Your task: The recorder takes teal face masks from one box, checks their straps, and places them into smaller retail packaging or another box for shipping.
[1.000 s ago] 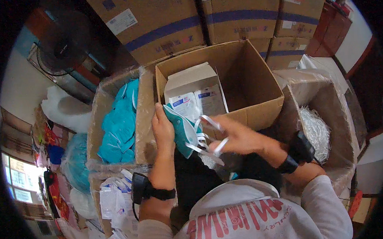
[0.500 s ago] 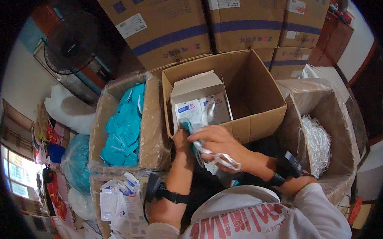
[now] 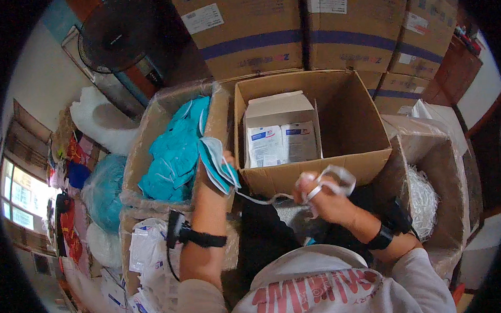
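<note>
A teal face mask (image 3: 211, 160) with white edges, perhaps more than one layered together, is gripped in my left hand (image 3: 206, 185). It is beside the carton's left front corner and partly covers my fingers. From it a white strap (image 3: 266, 200) runs slack across to the right. My right hand (image 3: 326, 201) is closed around the strap in front of the carton, with a loop standing up above the fingers. Left of my left hand, a plastic-lined box (image 3: 134, 180) holds a heap of teal masks (image 3: 170, 159).
An open carton (image 3: 366, 162) contains a smaller white box (image 3: 274, 107) of white packets. White cords (image 3: 423, 205) fill part of a lined box (image 3: 452, 177) at right. Printed packets (image 3: 149, 254) lie at lower left. Stacked cartons (image 3: 246, 35) and a fan (image 3: 116, 37) stand behind.
My hands have moved apart, the left one leftward with the mask, the right one rightward with the strap. The strap now spans between them. The view has shifted slightly.
</note>
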Available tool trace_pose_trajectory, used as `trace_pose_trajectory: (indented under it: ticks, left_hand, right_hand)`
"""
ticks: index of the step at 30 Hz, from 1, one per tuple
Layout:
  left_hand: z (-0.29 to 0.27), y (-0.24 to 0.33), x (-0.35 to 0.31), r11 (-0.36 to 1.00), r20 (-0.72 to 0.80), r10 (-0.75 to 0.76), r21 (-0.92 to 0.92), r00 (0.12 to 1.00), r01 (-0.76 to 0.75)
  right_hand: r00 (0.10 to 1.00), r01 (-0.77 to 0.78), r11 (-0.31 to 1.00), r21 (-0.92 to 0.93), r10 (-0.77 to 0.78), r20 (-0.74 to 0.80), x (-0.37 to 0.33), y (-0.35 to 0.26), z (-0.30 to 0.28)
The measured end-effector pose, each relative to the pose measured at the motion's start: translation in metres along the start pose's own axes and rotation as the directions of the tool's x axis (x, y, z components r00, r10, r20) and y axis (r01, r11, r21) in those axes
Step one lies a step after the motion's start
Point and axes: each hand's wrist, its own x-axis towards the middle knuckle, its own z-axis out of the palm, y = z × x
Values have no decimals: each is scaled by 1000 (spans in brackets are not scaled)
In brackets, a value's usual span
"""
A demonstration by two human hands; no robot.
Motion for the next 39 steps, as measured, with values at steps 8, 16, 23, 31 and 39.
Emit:
trace_pose_trajectory:
  ticks: [8,16,23,31,39]
  left_hand:
    - [15,-85,18,760,-322,441,631,838,-157]
    - [-12,-74,-8,519,-612,621,789,490,328]
    - [3,-20,-23,619,-586,783,706,-206,344]
    - [24,217,-146,124,298,931,283,-210,951]
    - [-54,274,-230,303,-177,943,806,-280,509]
  right_hand:
    - [958,255,967,-4,-253,-136,48,22,35]
    - [910,-137,990,44,108,400,30,16,41]
    - [760,516,856,2,-459,460,10,-28,0]
    - [214,-518,783,-345,-272,-938,-211,72,-325]
    - [362,-915,-102,-391,220,-906,-375,165,-376]
